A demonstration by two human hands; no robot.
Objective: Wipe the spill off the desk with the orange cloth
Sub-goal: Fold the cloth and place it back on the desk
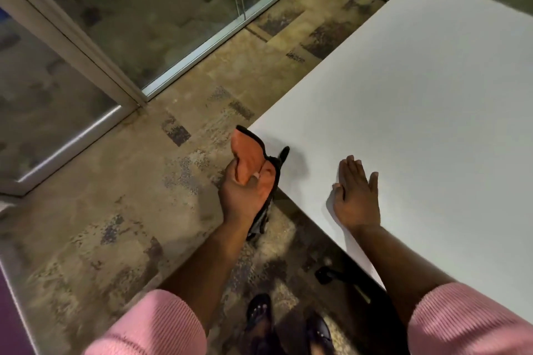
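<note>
My left hand [240, 194] holds the orange cloth [249, 157], which has a dark border, just off the near left corner of the white desk [418, 101]. The cloth's upper part stands above my fingers, and a dark end hangs down below my palm. My right hand [356, 193] lies flat, palm down, on the desk near its front edge, fingers together and pointing away from me. No spill shows on the desk surface in this view.
Patterned brown carpet [144, 210] covers the floor to the left. A glass partition with metal frames [202, 46] runs along the back left. My feet in dark sandals [285, 326] and a dark desk leg foot [331, 274] are below the desk's front edge.
</note>
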